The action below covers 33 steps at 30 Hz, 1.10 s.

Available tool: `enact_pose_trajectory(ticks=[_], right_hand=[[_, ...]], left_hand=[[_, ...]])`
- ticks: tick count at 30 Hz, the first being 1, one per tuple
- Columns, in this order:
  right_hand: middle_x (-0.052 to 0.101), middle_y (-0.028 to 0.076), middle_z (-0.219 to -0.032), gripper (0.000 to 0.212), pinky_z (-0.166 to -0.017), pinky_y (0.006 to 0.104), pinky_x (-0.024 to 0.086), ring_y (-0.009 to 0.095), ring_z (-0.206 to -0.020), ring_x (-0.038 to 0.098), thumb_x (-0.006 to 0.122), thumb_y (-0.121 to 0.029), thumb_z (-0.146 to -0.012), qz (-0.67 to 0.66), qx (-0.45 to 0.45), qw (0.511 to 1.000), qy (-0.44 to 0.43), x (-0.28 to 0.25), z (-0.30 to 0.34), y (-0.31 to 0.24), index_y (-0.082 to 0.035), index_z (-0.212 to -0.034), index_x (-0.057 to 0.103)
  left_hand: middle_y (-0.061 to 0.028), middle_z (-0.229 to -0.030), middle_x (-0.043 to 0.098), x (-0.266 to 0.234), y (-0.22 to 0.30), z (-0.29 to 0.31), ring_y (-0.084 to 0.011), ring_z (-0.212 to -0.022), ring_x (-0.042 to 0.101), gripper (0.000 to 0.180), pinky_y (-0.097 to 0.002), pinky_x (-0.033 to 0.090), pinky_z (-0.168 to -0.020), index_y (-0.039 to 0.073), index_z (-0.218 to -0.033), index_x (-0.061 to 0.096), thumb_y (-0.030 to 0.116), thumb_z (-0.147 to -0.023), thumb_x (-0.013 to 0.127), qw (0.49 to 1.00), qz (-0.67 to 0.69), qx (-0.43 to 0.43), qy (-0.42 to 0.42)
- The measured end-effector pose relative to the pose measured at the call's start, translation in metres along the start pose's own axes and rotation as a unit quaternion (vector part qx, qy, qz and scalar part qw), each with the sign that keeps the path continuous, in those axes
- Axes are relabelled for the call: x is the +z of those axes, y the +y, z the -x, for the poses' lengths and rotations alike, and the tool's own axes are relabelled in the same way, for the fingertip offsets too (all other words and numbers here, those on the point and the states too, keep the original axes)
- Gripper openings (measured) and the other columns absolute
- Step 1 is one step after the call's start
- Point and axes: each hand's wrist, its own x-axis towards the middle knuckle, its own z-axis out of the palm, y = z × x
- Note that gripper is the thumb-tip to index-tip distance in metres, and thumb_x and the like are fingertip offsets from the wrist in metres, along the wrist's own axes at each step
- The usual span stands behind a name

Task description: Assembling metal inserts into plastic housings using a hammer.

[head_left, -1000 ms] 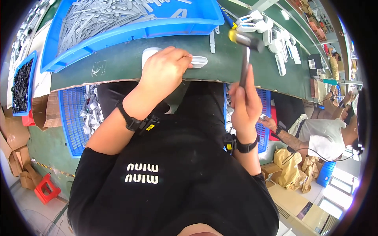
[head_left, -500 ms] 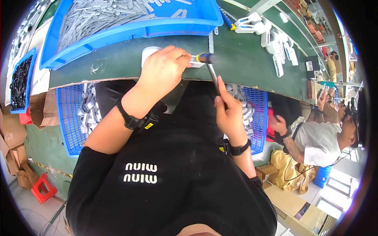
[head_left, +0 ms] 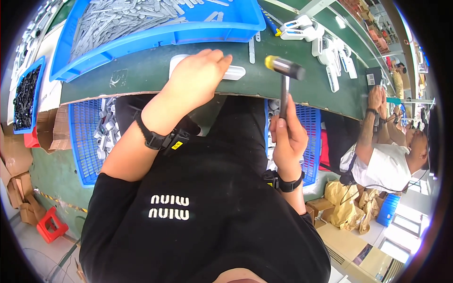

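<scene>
Workshop space curves off at the right, where a co-worker (head_left: 375,162) in a white top reaches toward the green bench (head_left: 94,86). Beyond the hands stands a wide blue tray (head_left: 212,35) heaped with thin grey strips (head_left: 118,23); white parts (head_left: 333,59) lie to the right. Near the bench's front edge, the left hand (head_left: 196,80) lies over a long white piece (head_left: 234,72), its fingers bent and bunched; their undersides are hidden, so I cannot tell whether they grip it. The right hand (head_left: 289,139) has its fingers closed round the handle of a hammer (head_left: 284,67), held up to the right of the piece.

Tapping well, I judge, calls for the piece flat and steady, fingertips clear of its bare right end, and short, light blows with the face square to the surface.

Half a second earlier the hammer's head was down at that right end, beside the left fingertips; now it is raised and apart. Those fingertips have lifted as well, baring more of the piece.
</scene>
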Motion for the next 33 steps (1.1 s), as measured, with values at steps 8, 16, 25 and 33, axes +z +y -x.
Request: enact_pose_trajectory(ticks=[8,16,25,33], right_hand=[[0.069,0.004,-0.086,0.05,-0.074,0.0273,0.052,0.01,-0.076,0.062,0.064,0.002,-0.104,0.012,-0.044,0.999,-0.014,-0.006,0.007,0.02,-0.001,-0.154,0.066],[0.071,0.004,-0.086,0.052,-0.076,0.0269,0.053,0.011,-0.076,0.064,0.063,0.002,-0.104,-0.009,-0.025,0.999,-0.03,0.002,0.003,0.027,-0.002,-0.156,0.064],[0.067,0.007,-0.087,0.056,-0.078,0.0292,0.055,0.016,-0.076,0.064,0.061,0.008,-0.103,0.055,-0.081,0.99,-0.098,0.018,-0.026,-0.004,-0.003,-0.158,0.063],[0.071,0.008,-0.094,0.058,-0.081,0.0287,0.055,0.015,-0.081,0.066,0.058,0.007,-0.106,-0.051,-0.108,0.993,-0.026,0.025,-0.044,-0.013,0.002,-0.163,0.054]], left_hand=[[-0.0087,-0.129,0.073,-0.016,-0.006,0.006,-0.0341,-0.127,0.065,0.035,-0.0549,0.043,-0.118,0.007,-0.109,0.083,-0.007,-0.08,0.07,0.988,0.031,0.154,0.009],[-0.0135,-0.119,0.073,-0.014,0.002,0.037,-0.0382,-0.105,0.073,0.038,-0.0492,0.055,-0.096,0.006,-0.129,0.072,0.015,-0.093,0.08,0.988,0.066,-0.133,0.051],[-0.018,-0.119,0.08,0.017,-0.034,0.038,-0.0403,-0.1,0.078,0.036,-0.046,0.064,-0.084,0.001,-0.124,0.075,0.013,-0.092,0.087,0.978,0.126,-0.063,0.154],[-0.0131,-0.113,0.078,0.034,-0.035,0.039,-0.0342,-0.096,0.077,0.024,-0.0417,0.064,-0.08,0.0,-0.113,0.078,0.011,-0.093,0.087,0.972,0.114,-0.044,0.2]])
